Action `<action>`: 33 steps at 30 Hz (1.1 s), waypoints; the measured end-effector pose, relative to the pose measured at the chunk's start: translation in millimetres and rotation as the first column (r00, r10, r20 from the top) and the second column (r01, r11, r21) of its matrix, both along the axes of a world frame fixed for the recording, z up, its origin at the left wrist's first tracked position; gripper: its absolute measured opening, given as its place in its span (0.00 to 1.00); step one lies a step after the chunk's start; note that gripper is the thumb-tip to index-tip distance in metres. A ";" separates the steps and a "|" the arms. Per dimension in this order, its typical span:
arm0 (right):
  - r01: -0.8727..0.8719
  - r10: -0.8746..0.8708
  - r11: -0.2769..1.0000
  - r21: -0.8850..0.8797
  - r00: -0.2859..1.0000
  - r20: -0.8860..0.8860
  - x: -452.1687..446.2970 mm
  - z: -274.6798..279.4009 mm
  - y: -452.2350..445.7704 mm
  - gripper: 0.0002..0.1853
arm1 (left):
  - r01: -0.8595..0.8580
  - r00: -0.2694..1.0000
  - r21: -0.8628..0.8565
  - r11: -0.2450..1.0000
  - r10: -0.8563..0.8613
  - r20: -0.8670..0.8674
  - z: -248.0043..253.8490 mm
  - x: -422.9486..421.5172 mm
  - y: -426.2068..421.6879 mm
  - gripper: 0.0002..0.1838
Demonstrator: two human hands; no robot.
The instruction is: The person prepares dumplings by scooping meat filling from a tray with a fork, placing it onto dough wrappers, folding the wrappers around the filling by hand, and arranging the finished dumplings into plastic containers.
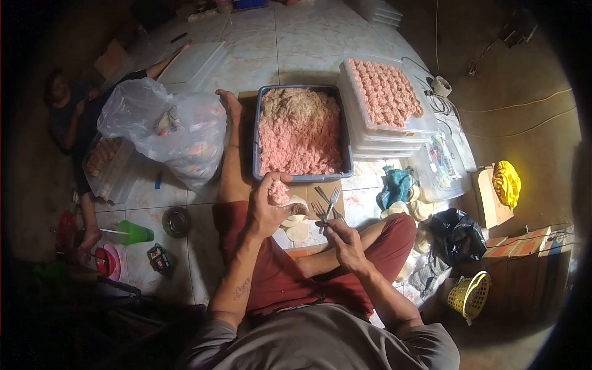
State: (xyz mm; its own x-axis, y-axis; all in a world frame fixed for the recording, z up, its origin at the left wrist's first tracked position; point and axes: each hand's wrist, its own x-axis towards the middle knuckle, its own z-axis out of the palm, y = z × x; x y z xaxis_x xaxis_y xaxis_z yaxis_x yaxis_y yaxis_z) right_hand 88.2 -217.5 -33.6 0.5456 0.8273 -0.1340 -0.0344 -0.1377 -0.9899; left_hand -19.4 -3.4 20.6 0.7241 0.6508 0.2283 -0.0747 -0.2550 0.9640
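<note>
My left hand (266, 208) is closed around a dumpling (279, 193) with pink minced filling showing at its top. In my right hand (346, 245) is a fork (320, 211), its tines pointing up toward the left hand. Just beyond it, more forks (333, 196) show near the cardboard; I cannot tell whether they lie there or are held. Below the left hand, pale round wrappers (298, 232) lie in a loose pile. A dark blue tub (347, 142) stands in front of me, filled with pink filling (298, 145) that turns paler at the far end.
Stacked clear plastic boxes (385, 140) stand right of the tub, topped by rows of dumplings (385, 89). A large plastic bag (179, 132) is at left, near another seated person (71, 117). A green cup (137, 232), black bag (456, 234) and yellow basket (470, 297) lie around.
</note>
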 end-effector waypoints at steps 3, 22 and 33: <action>-0.018 0.031 0.997 0.072 0.983 -0.181 -9.3 2.4 3.7 0.13 | 0.049 0.992 0.044 0.998 -0.054 0.114 -10.7 6.4 2.6 0.32; 0.029 0.079 0.986 -0.163 0.783 0.617 12.0 110.0 10.0 0.13 | 0.109 0.992 0.340 0.934 -0.079 -0.100 -34.8 13.4 -5.7 0.17; 0.086 -0.125 0.992 0.097 0.823 0.554 18.5 66.9 37.3 0.08 | 0.028 0.984 0.212 0.977 0.011 -0.180 -41.8 7.1 -7.1 0.22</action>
